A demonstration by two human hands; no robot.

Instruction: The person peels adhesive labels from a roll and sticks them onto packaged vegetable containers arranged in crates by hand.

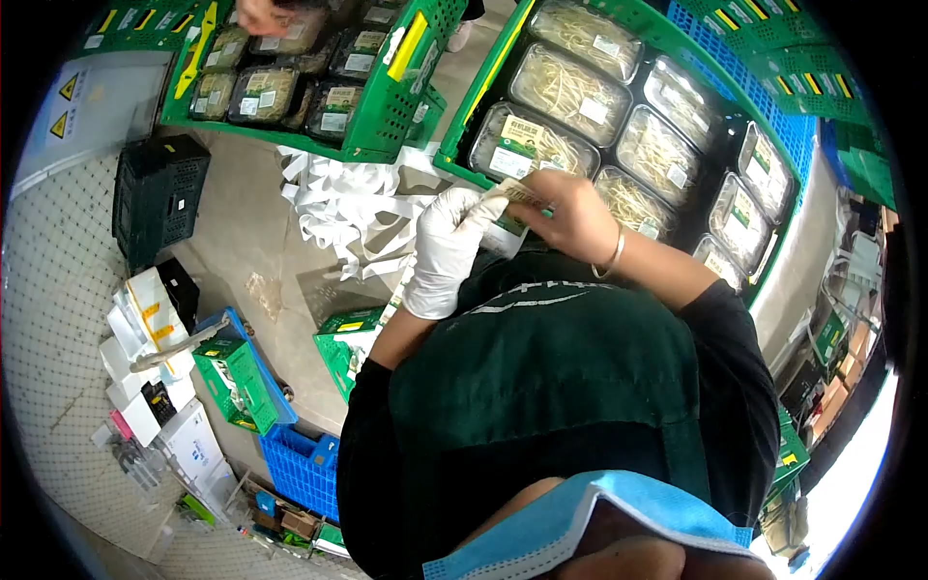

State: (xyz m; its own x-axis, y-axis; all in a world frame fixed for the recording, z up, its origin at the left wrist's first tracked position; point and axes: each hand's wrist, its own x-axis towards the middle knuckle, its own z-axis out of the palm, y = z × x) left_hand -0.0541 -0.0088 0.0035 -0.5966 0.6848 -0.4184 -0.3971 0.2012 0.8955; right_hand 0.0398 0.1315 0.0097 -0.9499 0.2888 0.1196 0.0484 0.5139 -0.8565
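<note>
The gloved left hand (447, 246) and bare right hand (572, 215) pinch a paper label (515, 192) between closed fingertips. At twelve o'clock from them, the nearest sprout tray (568, 152) bears a green label (523, 133); the tray at one o'clock (561, 92), showing only a white sticker (594, 110), seems left to do.

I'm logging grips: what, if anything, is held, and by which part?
A printed label, pinched at its left end by the left hand; the right hand at its right end, grip unclear.

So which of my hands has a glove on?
Your left hand: a white glove covers it to the wrist, while your right hand is bare, with a bracelet around its wrist.
</note>
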